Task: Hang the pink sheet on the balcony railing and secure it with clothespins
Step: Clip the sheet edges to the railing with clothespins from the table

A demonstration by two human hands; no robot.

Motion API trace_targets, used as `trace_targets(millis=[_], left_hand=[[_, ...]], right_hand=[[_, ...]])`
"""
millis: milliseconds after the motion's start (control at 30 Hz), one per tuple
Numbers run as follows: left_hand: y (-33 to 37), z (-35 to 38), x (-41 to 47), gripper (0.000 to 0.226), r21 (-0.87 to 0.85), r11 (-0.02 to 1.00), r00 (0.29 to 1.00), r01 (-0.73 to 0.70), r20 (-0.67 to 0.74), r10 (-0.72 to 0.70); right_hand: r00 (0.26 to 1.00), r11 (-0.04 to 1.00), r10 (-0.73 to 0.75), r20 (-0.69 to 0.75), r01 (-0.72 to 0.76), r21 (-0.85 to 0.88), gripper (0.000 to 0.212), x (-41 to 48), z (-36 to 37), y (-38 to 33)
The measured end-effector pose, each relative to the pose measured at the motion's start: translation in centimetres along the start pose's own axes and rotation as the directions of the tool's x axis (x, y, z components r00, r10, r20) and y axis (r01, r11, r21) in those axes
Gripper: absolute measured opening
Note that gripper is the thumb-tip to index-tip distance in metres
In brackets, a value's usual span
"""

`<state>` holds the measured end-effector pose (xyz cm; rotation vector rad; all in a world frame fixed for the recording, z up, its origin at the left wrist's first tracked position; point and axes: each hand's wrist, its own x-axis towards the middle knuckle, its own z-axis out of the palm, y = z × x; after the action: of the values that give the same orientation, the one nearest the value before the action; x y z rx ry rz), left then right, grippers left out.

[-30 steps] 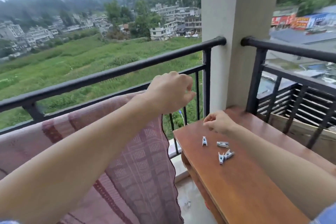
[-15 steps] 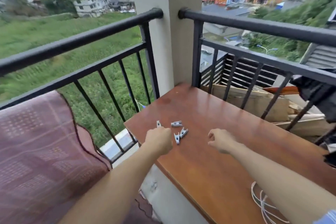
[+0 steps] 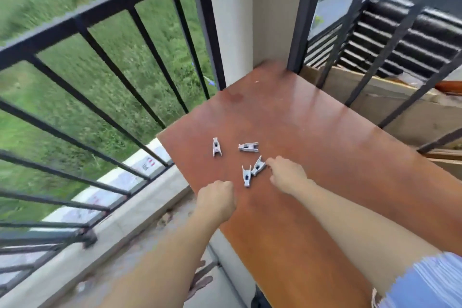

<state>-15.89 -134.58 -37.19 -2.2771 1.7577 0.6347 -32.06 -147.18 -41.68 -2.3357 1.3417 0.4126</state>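
Balcony table (image 3: pixel 312 132) of brown wood, left hand (image 3: pixel 217 201) curled in a fist holding nothing over its near edge, right hand (image 3: pixel 287 176) curled, fingertips at one of four white clothespins (image 3: pixel 257 166) lying mid-table, pinch unclear, black railing (image 3: pixel 100 11), pale pillar (image 3: pixel 250 20), grass (image 3: pixel 87 77) beyond.

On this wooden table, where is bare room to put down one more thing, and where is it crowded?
Bare: the far tabletop between the clothespins and the pillar, and the strip beside the right railing. Crowded: the left part, where four clothespins lie close to the left hand and right hand.
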Motion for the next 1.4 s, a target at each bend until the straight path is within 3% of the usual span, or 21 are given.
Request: trace_targets(millis=[167, 333, 500, 633, 833, 933, 1033, 1200, 1300, 1400], left_hand=[[-0.7, 2.8, 3.1, 0.009, -0.057, 0.997, 0.998, 0.048, 0.05, -0.045], [0.6, 4.2, 6.3, 0.02, -0.145, 0.986, 0.994, 0.077, -0.063, -0.087], [3.2, 5.8, 9.1, 0.045, -0.131, 0.991, 0.994, 0.029, -0.103, -0.043], [4.2, 7.1, 9.2, 0.036, -0.048, 0.999, 0.998, -0.012, -0.064, 0.009], [4.3, 5.7, 6.4, 0.028, -0.129, 0.991, 0.999, -0.039, -0.028, 0.035], [4.4, 3.0, 4.8, 0.052, -0.173, 0.984, 0.998, -0.038, -0.048, 0.03], [4.3, -1.6, 2.6, 0.032, -0.165, 0.985, 0.99, -0.057, -0.134, 0.035], [3.7, -11.8, -3.2, 0.025, -0.012, 0.996, 0.944, -0.089, -0.319, 0.081], [3.7, -18.4, -7.9, 0.027, 0.139, 0.985, 0.907, -0.101, -0.394, 0.148], [3.9, -24.5, -14.4, 0.016, 0.313, 0.946, 0.863, -0.082, -0.453, 0.224]], right_hand=[[0.997, 0.996, -0.08, 0.022, 0.081, -0.048, 0.063, 4.5, 1.4, -0.1], [0.998, 0.995, -0.022, -0.064, 0.015, -0.101, 0.031, 5.3, 2.9, 2.7], [0.979, 0.998, 0.056, -0.195, -0.056, 0.003, 0.028, 3.5, 4.5, 7.4], [0.97, 0.995, 0.104, -0.219, -0.1, 0.031, 0.027, 1.5, 5.4, 9.7], [0.955, 0.97, 0.203, -0.216, -0.166, 0.177, 0.03, -1.0, 5.1, 9.5], [0.95, 0.962, 0.22, -0.22, -0.174, 0.212, 0.033, -2.1, 3.5, 8.3], [0.943, 0.949, 0.232, -0.24, -0.164, 0.27, 0.031, -3.7, 1.0, 7.1], [0.931, 0.92, 0.239, -0.276, -0.127, 0.37, 0.033, -8.0, -4.2, 4.3], [0.918, 0.883, 0.202, -0.341, -0.02, 0.47, 0.029, -11.3, -7.4, 2.0], [0.872, 0.852, 0.136, -0.47, 0.138, 0.504, 0.024, -14.7, -10.5, -1.3]])
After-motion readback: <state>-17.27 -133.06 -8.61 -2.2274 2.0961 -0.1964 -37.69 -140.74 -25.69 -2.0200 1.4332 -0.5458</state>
